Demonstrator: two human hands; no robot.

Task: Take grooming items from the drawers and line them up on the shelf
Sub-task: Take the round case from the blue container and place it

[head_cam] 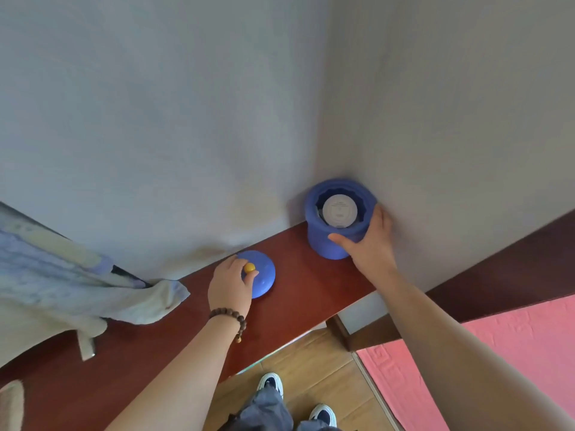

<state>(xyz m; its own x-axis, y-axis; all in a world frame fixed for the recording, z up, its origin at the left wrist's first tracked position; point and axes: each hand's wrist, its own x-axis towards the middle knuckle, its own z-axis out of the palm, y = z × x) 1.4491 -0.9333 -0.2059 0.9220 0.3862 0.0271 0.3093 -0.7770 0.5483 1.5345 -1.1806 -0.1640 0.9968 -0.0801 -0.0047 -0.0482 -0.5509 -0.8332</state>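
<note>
Grey walls are meeting above the red shelf (298,293). Our right hand (370,241) is gripping the pot (329,244) in the corner; left fingers (252,275) are pinching the lid (264,275) knob. We are keeping both squared along the wall.

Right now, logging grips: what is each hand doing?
Left hand: pinches the yellow knob of the blue lid.
Right hand: grips the blue container.

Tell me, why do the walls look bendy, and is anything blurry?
Head view: the wide lens bows the shelf edge and walls; soft, even light, no glare, a faint shadow beside the blue container; the cloth at the left edge looks slightly blurred.
</note>
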